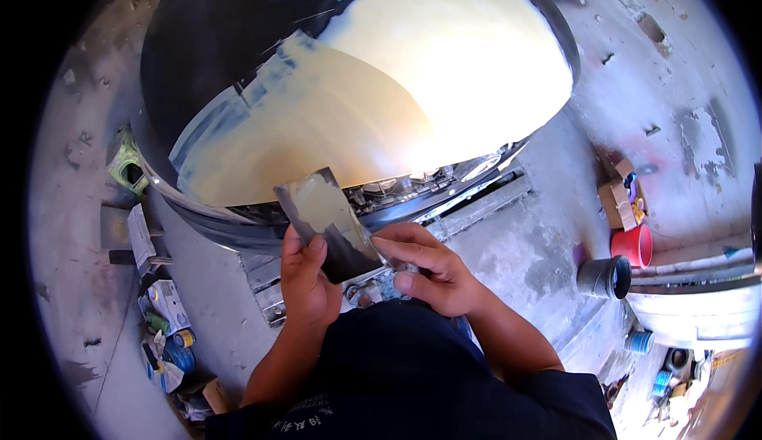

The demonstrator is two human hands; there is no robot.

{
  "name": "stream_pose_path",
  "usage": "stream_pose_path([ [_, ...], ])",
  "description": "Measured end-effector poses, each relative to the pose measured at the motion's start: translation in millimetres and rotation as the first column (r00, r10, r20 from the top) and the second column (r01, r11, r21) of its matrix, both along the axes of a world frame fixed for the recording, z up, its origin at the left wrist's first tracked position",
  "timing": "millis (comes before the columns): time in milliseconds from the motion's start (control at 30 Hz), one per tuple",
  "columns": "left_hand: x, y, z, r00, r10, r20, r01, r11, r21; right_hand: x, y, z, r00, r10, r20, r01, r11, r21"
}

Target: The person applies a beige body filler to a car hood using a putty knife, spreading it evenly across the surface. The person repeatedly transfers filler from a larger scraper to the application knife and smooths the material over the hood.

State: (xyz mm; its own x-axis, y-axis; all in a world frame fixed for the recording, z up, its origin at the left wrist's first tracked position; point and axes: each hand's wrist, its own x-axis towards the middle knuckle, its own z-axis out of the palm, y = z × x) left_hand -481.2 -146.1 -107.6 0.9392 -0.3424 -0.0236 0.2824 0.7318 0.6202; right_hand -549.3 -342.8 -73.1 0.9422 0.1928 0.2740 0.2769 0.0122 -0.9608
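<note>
Flat metal spreader point(325, 222), smeared w/ beige filler, upright btwn both hands. Left hand point(305, 277) clenched on its lower left edge; right hand point(429, 269) pinches lower right corner, fingers curled. Just above grip: car hood point(349, 91), big beige filler patch. Far right of grip: red bucket point(633, 245), black bucket point(607, 276).

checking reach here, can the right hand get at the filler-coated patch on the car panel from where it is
Probably yes. The right hand sits just below the panel's lower edge, and the filler-coated patch lies straight ahead with only the flat spreader in the left hand beside it, not across its path.
</note>
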Motion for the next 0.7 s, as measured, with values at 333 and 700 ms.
stream_pose_path([
  [333,0,-14,9,0.986,0.134,0.097,-0.149,0.974,0.169,10,-13,46,0.849,-0.270,0.454,0.526,0.518,-0.675],
  [700,4,-9,15,0.968,0.139,0.211,-0.186,0.956,0.225,13,-18,52,0.895,-0.186,0.405,0.444,0.450,-0.775],
])
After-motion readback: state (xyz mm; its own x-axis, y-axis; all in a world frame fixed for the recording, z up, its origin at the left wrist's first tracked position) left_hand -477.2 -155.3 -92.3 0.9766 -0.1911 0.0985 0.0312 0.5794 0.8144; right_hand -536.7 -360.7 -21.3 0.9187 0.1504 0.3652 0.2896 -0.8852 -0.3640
